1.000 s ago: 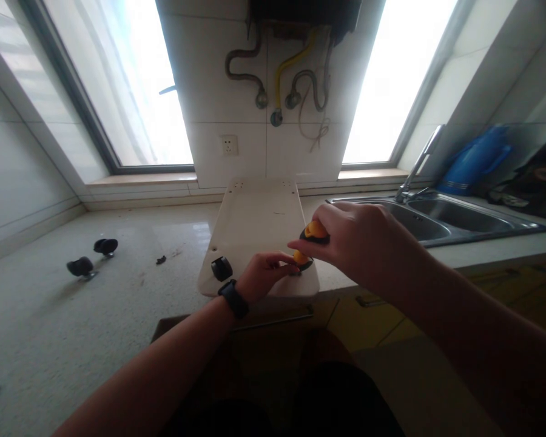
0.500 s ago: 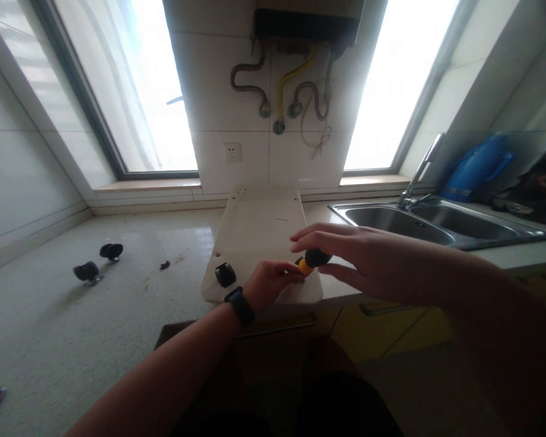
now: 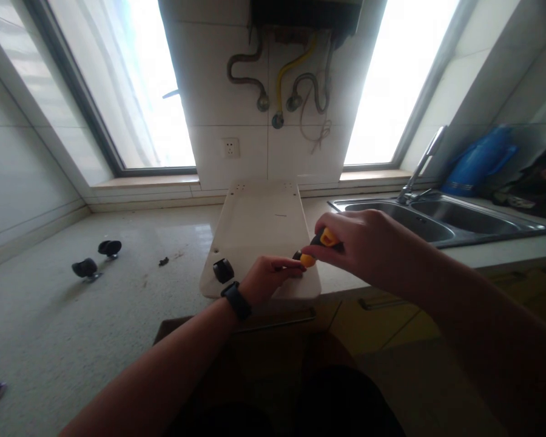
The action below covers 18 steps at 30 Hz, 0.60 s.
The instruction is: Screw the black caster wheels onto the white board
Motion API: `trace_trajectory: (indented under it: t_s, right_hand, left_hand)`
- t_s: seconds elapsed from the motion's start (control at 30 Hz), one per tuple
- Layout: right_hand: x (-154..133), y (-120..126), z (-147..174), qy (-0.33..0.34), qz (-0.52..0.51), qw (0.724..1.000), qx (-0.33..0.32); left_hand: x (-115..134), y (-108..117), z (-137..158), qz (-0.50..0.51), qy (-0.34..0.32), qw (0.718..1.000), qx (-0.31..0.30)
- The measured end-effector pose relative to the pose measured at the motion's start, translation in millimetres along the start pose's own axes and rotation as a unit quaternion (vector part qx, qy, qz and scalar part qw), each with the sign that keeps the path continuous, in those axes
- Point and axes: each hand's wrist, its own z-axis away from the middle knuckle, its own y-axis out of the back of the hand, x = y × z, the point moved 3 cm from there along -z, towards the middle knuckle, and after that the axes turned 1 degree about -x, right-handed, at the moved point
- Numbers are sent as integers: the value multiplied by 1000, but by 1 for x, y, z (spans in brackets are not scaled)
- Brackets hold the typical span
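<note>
So the right hand point(image 3: 368, 246) has its fingers point(image 3: 321, 250) wrapped shut around a screwdriver point(image 3: 316, 247) with a yellow and black handle, holding it near the bottom right corner of a cream-coloured board point(image 3: 259, 233). The tip end is hidden behind the hands, so I can't tell exactly what it's sitting in. The left hand point(image 3: 268, 279) is right up against it from below, fingers point(image 3: 287, 266) curled in and pinched at something small and dark right beside the screwdriver's lower end. It's too small and too covered to say what it is. That wrist has a black watch point(image 3: 235, 298) on it.

The board lies flat on the counter point(image 3: 118, 285), with its near edge hanging a bit past the counter's front. A black caster wheel point(image 3: 222, 269) is on the board's near left corner, just left of the left hand. There are small holes visible near the far corners of the board too.

Further out on the left of the counter, two more black caster wheels point(image 3: 96, 259) are lying loose, close together and well apart from the board. A little dark bit of something point(image 3: 163, 261) sits between them and the board.

To the right of the board there's a steel double sink point(image 3: 441, 218) with a tap point(image 3: 418, 167), and a blue jug-looking thing point(image 3: 475, 161) behind it. On the tiled wall straight ahead there's a socket point(image 3: 230, 146) and a bunch of hoses point(image 3: 282, 85) coming down from a unit up top, with a bright window on either side.
</note>
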Motion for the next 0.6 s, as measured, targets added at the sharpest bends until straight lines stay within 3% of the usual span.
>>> trace_trajectory:
  t_s: [0.2,0.43,0.6]
  right_hand:
    - [-11,-7,2,16,39,999,31]
    - [-29,-5,0,-110,157,979,76]
    - [-25,1,3,-61,136,987,57]
  left_hand:
    - [-4,2,-1,-29,-35,999,0]
    - [-6,3,0,-76,-21,995,66]
    - [0,-1,0,-32,-30,997,62]
